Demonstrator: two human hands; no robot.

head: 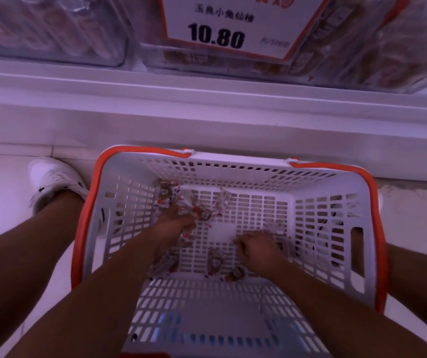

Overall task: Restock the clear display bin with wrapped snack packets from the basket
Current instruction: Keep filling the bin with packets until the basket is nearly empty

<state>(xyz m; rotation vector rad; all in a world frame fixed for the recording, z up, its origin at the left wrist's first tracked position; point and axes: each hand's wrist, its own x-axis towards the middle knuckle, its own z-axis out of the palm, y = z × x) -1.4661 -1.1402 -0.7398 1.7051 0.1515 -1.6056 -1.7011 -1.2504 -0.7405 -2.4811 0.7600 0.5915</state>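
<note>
Both hands are down in the basket (331, 202) at mid-frame: left hand (173, 223) and right hand (256, 245) curl around packets (215, 259). Best gather full handfuls before lifting to the bin (362, 55), upper right.

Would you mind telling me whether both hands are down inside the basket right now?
Yes, the left hand and the right hand both reach to the floor of the basket, among the snack packets.

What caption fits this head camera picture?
Both hands, left hand and right hand, gather snack packets from a white basket.
</note>
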